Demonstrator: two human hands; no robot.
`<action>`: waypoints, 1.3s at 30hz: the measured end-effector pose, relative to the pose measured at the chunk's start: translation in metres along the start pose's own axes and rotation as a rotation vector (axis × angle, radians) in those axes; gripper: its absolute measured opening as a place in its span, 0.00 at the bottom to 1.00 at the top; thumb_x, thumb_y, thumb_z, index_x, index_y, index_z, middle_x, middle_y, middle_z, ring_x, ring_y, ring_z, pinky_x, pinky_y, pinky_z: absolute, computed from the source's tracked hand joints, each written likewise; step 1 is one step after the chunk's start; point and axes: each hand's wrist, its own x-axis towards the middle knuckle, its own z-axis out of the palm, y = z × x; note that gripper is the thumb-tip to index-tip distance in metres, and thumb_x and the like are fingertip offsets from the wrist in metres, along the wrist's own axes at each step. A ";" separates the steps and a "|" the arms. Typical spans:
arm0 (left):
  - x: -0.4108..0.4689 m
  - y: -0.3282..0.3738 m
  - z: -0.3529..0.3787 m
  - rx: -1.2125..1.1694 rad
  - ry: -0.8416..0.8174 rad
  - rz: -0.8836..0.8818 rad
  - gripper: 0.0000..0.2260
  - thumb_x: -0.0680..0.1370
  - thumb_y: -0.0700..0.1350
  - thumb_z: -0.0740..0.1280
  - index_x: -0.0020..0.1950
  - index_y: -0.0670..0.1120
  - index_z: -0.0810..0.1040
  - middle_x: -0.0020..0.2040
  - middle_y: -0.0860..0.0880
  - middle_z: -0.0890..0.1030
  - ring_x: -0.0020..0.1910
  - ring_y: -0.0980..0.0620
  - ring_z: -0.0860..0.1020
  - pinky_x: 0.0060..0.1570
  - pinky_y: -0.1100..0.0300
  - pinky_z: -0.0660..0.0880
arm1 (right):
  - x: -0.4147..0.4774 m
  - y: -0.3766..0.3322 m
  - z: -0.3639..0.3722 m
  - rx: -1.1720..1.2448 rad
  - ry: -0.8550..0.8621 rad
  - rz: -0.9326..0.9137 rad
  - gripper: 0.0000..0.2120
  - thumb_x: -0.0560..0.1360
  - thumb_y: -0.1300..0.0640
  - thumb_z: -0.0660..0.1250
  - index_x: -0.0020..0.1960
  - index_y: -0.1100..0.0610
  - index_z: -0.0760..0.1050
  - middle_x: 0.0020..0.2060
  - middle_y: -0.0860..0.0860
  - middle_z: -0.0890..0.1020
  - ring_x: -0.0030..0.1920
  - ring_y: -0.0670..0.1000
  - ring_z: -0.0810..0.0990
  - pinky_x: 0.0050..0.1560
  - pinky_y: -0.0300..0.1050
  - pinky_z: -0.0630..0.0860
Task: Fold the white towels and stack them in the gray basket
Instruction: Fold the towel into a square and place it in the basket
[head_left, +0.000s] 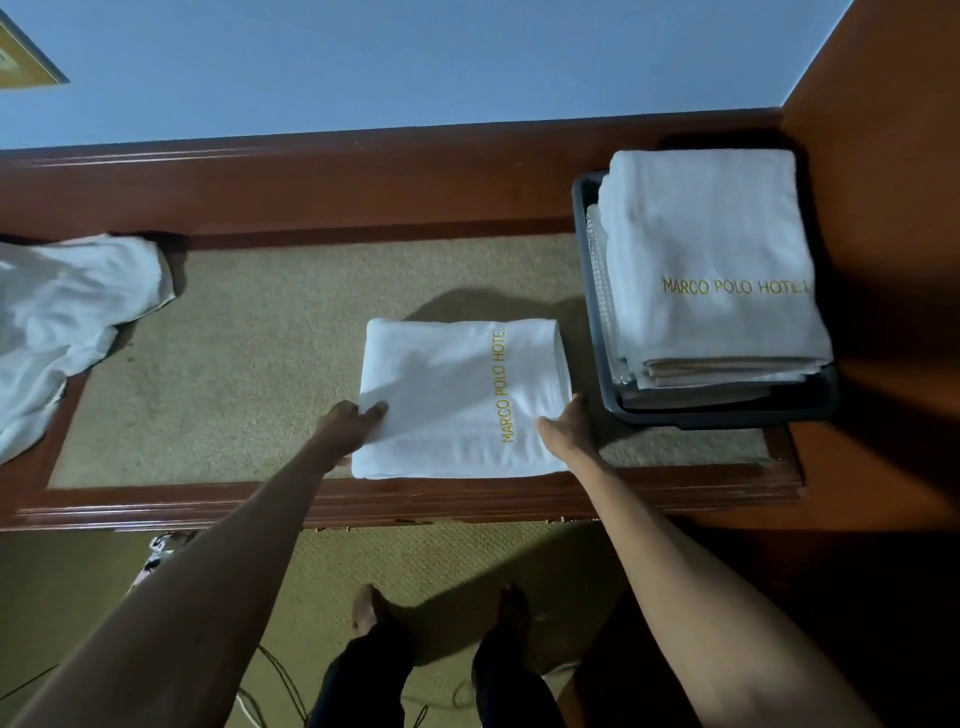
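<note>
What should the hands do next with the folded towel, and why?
Probably lift the folded towel and set it on the stack in the basket. It already lies folded square, the left hand and right hand grip its two sides, and the basket stands just to its right.

Arms outstretched, left hand (358, 423) pinching, right hand (566, 422) gripping

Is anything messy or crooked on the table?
Yes. At the left end, one crumpled towel lies unfolded and spills over the table's wooden border. The stack of towels in the gray basket rises above its rim and seems to stick out past the far end. The folded towel in the middle looks neat.
</note>
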 end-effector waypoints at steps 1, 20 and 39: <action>0.000 0.000 0.001 -0.004 0.008 0.015 0.30 0.80 0.64 0.65 0.64 0.36 0.78 0.55 0.40 0.82 0.52 0.39 0.81 0.54 0.43 0.81 | 0.000 0.000 0.000 -0.006 0.017 0.006 0.37 0.78 0.63 0.65 0.81 0.63 0.49 0.78 0.61 0.63 0.77 0.60 0.65 0.69 0.48 0.68; 0.041 0.026 -0.059 -0.127 -0.697 0.077 0.27 0.72 0.41 0.79 0.69 0.51 0.74 0.62 0.45 0.83 0.60 0.40 0.82 0.58 0.36 0.80 | 0.017 -0.127 0.049 -0.324 0.079 -0.479 0.19 0.76 0.62 0.64 0.67 0.58 0.70 0.65 0.56 0.71 0.65 0.58 0.71 0.60 0.52 0.72; 0.199 0.134 -0.095 0.293 0.341 0.673 0.28 0.77 0.37 0.69 0.77 0.46 0.69 0.75 0.37 0.65 0.73 0.35 0.66 0.72 0.39 0.67 | 0.125 -0.217 0.113 -0.427 0.501 -0.696 0.25 0.80 0.48 0.56 0.69 0.60 0.73 0.69 0.59 0.74 0.68 0.61 0.73 0.66 0.60 0.74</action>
